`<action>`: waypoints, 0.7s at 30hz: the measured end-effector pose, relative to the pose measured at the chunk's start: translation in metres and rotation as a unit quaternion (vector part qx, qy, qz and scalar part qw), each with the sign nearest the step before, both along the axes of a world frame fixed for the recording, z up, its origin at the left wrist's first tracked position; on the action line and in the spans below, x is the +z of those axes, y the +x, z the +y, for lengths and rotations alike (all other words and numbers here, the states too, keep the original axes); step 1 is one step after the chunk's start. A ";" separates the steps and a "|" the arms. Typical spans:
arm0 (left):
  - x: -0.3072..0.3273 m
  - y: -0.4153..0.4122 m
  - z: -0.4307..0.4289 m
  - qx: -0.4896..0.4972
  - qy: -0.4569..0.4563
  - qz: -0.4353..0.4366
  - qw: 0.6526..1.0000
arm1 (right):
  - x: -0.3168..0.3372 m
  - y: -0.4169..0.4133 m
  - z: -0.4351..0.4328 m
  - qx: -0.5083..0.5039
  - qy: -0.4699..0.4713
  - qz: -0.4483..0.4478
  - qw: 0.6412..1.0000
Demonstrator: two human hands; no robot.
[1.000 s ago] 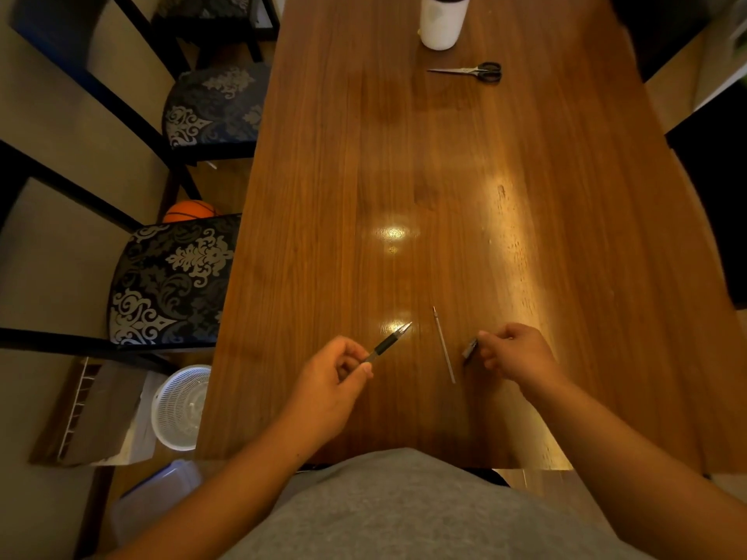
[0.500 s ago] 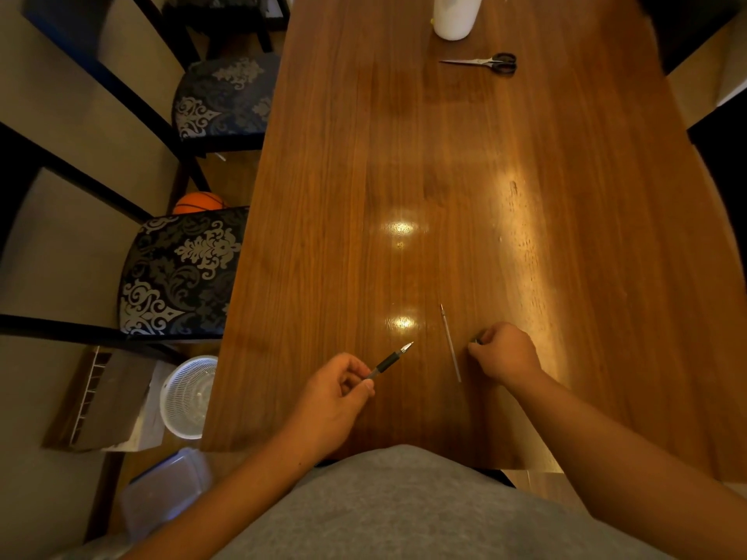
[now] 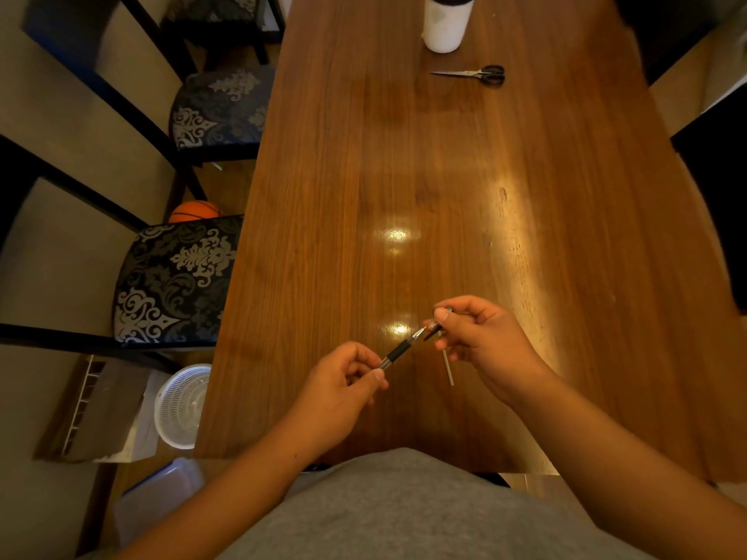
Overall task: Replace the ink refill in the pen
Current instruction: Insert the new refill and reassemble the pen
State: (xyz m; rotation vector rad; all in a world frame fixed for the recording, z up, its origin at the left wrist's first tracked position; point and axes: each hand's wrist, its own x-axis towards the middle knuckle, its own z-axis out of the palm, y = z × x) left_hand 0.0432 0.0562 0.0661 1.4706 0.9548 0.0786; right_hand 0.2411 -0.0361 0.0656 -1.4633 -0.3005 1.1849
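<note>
Head view of a seated person at a wooden tabletop (image 3: 444,175), with the pen in parts. The left hand (image 3: 343,381) pinched the pen section (image 3: 398,351), a black grip on a clear barrel, between thumb and curled fingers. Its pointed end aimed up and right toward the other hand. The right hand (image 3: 481,341) was curled around a small dark pen part (image 3: 433,330), held at thumb and fingertips just beside that pointed end. Whether the two pieces touched, and what the part was, could not be made out. A thin pale refill (image 3: 448,369) lay on the tabletop below the right hand, its far end hidden by the fingers; whether it was the spent one or the fresh one could not be told. Scissors (image 3: 475,73) and a white container (image 3: 446,24) sat well apart at the far end. The step in hand appeared to be joining or parting the two held pieces. Several faults were possible from here. The small part, gripped only at the fingertips, might slip and roll away on the glossy surface. The pieces, brought together off-axis in mid-air, might jam or cross-thread. The loose refill, lying near the person's edge under a working wrist, might be knocked to the floor, or bent if pressed.
</note>
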 end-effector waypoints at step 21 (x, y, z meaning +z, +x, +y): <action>0.017 0.005 -0.006 0.022 -0.036 -0.050 0.998 | 0.015 -0.021 0.002 0.011 0.037 -0.031 0.999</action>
